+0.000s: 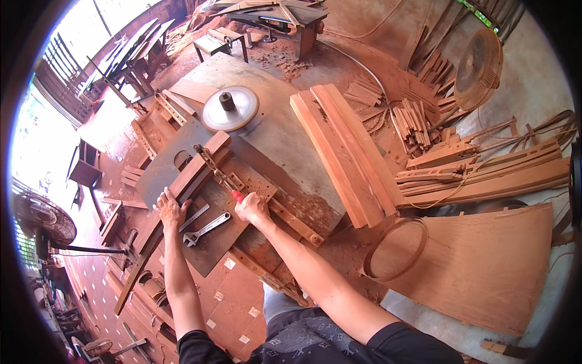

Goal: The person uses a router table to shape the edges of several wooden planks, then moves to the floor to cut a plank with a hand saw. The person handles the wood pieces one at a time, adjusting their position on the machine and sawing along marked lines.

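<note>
A long reddish wooden board [200, 167] lies slantwise on the dark metal plate of a machine table. My left hand [172, 210] grips it from above, fingers over the far side and thumb along the near side. My right hand [252, 208] is closed around the red handle [238, 196] of a toggle clamp. The metal clamp [219, 174] reaches toward the board; whether its tip presses on the wood is hard to make out. Between my forearms, an adjustable wrench [206, 229] and a small steel ruler [194, 217] rest on the plate.
Beyond the board, a round metal disc [242, 109] surrounds a black spindle [227, 101]. Two thick planks [345, 151] lie right of it. Offcuts [418, 124] and a fan [479, 70] stand farther right. A curved wooden sheet [485, 267] is at near right, another fan [45, 218] at left.
</note>
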### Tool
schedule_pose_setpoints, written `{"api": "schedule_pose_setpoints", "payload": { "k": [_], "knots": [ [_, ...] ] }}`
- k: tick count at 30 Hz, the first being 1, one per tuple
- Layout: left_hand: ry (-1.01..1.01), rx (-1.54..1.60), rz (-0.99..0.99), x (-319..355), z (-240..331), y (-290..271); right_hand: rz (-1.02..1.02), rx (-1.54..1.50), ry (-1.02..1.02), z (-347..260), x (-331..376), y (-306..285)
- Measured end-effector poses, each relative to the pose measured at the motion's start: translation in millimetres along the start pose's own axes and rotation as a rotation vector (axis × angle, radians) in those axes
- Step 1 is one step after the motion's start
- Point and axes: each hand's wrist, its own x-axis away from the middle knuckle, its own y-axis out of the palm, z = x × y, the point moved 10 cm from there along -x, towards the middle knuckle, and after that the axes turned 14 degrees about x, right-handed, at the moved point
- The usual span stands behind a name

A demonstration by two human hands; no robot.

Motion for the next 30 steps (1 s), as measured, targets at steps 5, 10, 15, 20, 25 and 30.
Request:
{"api": "schedule_pose_setpoints", "payload": {
  "k": [5,10,15,20,25,30],
  "knots": [
    [-0.023,0.005,-0.014,-10,2,-3,0.004,0.031,0.013,-4,-10,0],
    [-0.028,0.033,-0.045,-22,3,-2,0.044,0.058,0.033,-6,-22,1],
    [-0.009,-0.010,-0.015,-27,-4,1,0.064,0.009,-0.021,-13,-25,4],
    [-0.018,-0.001,-0.043,-30,-6,3,0.014,-0.019,0.010,-17,-23,0],
    [-0.040,-0.006,-0.086,-32,-7,6,0.019,-0.001,0.047,-15,-26,1],
    [-0.044,-0.016,-0.098,-37,-3,5,-0.014,0.022,0.033,-16,-37,11]
  ]
}}
